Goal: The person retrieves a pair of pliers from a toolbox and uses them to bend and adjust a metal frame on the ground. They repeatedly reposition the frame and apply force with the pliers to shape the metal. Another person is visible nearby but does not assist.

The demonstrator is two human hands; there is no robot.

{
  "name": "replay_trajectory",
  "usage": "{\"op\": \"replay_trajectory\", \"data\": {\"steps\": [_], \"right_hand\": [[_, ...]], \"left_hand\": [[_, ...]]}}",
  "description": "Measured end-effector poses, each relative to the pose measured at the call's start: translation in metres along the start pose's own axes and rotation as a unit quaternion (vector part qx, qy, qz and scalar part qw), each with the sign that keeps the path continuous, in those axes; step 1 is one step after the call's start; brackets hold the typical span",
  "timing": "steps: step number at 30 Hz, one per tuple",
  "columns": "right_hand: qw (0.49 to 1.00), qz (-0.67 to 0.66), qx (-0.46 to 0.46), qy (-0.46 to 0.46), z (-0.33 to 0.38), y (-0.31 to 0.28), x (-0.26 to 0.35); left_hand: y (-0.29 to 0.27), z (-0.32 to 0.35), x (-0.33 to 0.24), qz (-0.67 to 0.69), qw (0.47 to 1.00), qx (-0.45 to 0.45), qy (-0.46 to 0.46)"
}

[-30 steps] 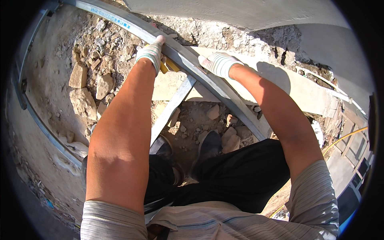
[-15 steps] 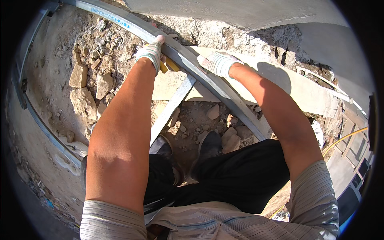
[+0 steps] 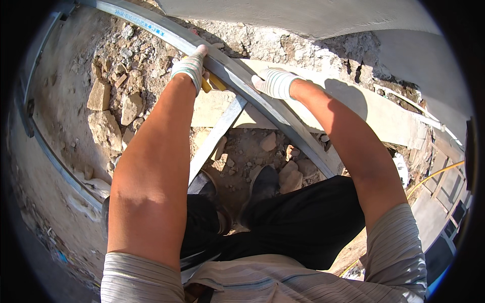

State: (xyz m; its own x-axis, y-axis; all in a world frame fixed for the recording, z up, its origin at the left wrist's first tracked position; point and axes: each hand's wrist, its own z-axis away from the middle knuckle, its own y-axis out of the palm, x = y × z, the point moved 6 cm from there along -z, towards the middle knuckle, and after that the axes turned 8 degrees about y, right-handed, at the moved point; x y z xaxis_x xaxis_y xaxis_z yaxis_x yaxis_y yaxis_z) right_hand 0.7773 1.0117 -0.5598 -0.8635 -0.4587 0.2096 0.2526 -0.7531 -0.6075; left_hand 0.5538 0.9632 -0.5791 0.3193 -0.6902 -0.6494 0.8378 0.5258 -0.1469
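Note:
A long galvanised metal beam slants across in front of me, from the upper left down toward my right knee. My left hand, in a striped white knit glove, is closed at its near edge with the thumb on the metal. From under that hand stick out the yellow handles of a tool whose head is hidden. My right hand, gloved alike, grips the beam's far edge farther down, its fingertips partly hidden. A second metal bar meets the beam from below and runs toward my left shoe.
Broken stones and rubble lie to the left. Behind the beam are a pale concrete ledge and a grey wall. My shoes stand among stones. A yellow hose curves at the right, and a metal rail bends along the left.
My right hand has shifted very slightly to the right along the beam. My left hand, the yellow handles and the beam look almost unchanged.

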Motion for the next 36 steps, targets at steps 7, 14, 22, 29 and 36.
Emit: {"op": "replay_trajectory", "data": {"steps": [7, 14, 22, 29, 36], "right_hand": [[0.993, -0.088, -0.077, 0.036, 0.002, -0.004, -0.009], [0.990, -0.129, -0.060, 0.019, 0.018, -0.021, 0.005], [0.987, -0.158, -0.002, -0.012, 0.017, -0.014, 0.015], [0.995, -0.093, -0.035, 0.001, 0.011, -0.011, 0.002], [0.989, -0.076, -0.127, -0.019, 0.002, -0.007, 0.001]], "left_hand": [[0.003, -0.001, -0.001, 0.017, 1.000, 0.000, 0.003], [0.000, 0.003, -0.004, -0.021, 1.000, 0.005, 0.002], [-0.007, -0.005, 0.003, -0.006, 1.000, 0.004, 0.014], [0.003, 0.002, -0.003, 0.007, 1.000, 0.004, 0.009], [0.004, 0.002, -0.005, 0.023, 1.000, -0.003, 0.021]]}}
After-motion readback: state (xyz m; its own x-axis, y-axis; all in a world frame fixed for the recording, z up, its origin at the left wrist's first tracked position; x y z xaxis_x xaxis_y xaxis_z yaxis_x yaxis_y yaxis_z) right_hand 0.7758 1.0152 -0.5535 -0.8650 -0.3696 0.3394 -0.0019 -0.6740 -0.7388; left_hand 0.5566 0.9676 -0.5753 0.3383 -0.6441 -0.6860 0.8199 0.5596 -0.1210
